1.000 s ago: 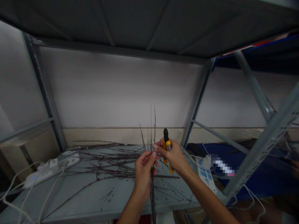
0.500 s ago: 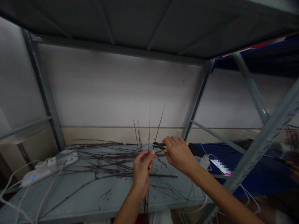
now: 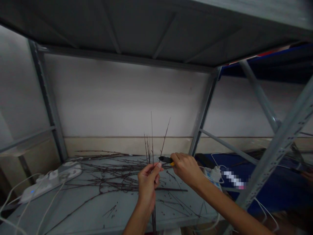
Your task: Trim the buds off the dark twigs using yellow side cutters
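My left hand (image 3: 148, 181) is closed around several thin brown twigs (image 3: 152, 140) held upright, their stems running down below the fist past the shelf's front edge. In my right hand (image 3: 186, 168) is a pair of cutting pliers (image 3: 165, 160) with black jaws and yellow-and-black handles. The jaws look closed at the base of a slanting twig (image 3: 164, 138), just above my left thumb. Behind and left of my left hand, a pile of loose twigs (image 3: 114, 176) lies on the grey shelf (image 3: 80, 215).
A white power strip (image 3: 49, 184) with plugged cables sits at the shelf's left end. Small cut bits (image 3: 113, 210) are scattered about. Metal rack posts (image 3: 205, 111) stand at both sides, and an upper shelf (image 3: 137, 29) hangs overhead. Blue sheeting (image 3: 244, 173) lies to the right.
The pliers' jaws, apart earlier, have closed at the slanting twig's base. Both hands sit slightly lower in view, and the camera has tilted a little.
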Available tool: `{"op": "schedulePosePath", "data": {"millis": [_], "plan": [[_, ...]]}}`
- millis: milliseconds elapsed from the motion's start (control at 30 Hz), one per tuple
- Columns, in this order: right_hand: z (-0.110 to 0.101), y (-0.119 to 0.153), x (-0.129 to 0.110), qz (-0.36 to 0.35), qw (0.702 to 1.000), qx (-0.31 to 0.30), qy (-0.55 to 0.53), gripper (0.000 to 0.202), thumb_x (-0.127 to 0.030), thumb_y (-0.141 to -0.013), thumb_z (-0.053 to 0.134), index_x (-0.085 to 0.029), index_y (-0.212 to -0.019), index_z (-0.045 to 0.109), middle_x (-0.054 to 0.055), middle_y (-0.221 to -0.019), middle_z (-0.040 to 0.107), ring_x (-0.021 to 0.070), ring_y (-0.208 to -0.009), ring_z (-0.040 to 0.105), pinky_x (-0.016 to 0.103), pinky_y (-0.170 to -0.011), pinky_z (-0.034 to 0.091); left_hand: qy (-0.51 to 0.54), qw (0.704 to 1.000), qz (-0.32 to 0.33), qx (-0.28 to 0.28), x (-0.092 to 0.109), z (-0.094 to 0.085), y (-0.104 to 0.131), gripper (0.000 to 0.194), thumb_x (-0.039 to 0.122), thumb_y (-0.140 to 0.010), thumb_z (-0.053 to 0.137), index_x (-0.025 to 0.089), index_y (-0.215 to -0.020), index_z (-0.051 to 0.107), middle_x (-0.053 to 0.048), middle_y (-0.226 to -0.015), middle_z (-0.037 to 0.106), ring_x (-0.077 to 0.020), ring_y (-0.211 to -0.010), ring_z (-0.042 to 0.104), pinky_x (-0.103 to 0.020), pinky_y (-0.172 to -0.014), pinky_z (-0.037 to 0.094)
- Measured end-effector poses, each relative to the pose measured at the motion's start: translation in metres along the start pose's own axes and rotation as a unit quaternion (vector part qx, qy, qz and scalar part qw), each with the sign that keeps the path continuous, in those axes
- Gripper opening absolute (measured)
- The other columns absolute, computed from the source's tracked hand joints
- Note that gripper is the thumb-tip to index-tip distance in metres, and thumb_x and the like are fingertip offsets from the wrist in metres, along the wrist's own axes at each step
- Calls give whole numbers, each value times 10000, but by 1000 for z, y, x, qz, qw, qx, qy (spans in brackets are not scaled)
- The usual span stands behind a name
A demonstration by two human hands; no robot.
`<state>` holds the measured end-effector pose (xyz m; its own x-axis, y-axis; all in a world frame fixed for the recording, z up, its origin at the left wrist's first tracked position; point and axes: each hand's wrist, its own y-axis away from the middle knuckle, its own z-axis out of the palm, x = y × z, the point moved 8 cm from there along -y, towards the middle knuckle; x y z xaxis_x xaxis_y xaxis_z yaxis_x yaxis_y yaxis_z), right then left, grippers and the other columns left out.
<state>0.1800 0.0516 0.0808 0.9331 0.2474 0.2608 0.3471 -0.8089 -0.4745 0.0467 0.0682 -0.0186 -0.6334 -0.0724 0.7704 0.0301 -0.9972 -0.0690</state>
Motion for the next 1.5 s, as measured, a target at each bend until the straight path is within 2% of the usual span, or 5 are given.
{"op": "schedulePosePath", "data": {"millis": [100, 400, 1200, 1400, 1500], "plan": [[1, -3, 11, 86, 982, -1, -169, 90, -176, -845, 607, -186, -776, 664, 53, -735, 717, 222, -678, 660, 298, -616, 380, 6, 1000, -7, 1, -1, 0, -2, 389, 434, -642, 894, 128, -839, 755, -62, -754, 718, -12, -427, 359, -142, -371, 189], [-6, -35, 20, 167, 790, 62, -587, 283, -419, -716, 789, -191, -785, 635, 26, -767, 710, 176, -637, 628, 293, -631, 496, 8, 999, -32, -5, -4, 6, 0, 434, 447, -626, 902, 117, -857, 739, -59, -745, 703, -11, -433, 327, -130, -371, 175], [-54, -63, 50, 159, 783, 133, -586, 268, -389, -731, 782, -190, -839, 638, 61, -837, 731, 188, -713, 635, 289, -609, 456, 9, 999, -37, -8, -5, 2, 6, 531, 556, -509, 927, 127, -750, 729, -26, -638, 656, 23, -346, 279, -102, -308, 155], [-53, -61, 44, 152, 792, 106, -582, 277, -391, -723, 777, -184, -838, 633, 62, -839, 724, 191, -733, 636, 279, -604, 455, -8, 999, 20, -36, 16, 19, 7, 545, 561, -586, 888, 141, -894, 730, -90, -754, 722, -162, -578, 627, -168, -333, 411], [-50, -60, 40, 145, 794, 89, -583, 272, -391, -726, 770, -180, -833, 637, 53, -837, 723, 177, -697, 624, 282, -616, 459, -33, 996, 46, -71, 34, 36, 3, 528, 553, -690, 829, 128, -987, 731, -102, -811, 732, -145, -569, 622, -177, -368, 430]]}}
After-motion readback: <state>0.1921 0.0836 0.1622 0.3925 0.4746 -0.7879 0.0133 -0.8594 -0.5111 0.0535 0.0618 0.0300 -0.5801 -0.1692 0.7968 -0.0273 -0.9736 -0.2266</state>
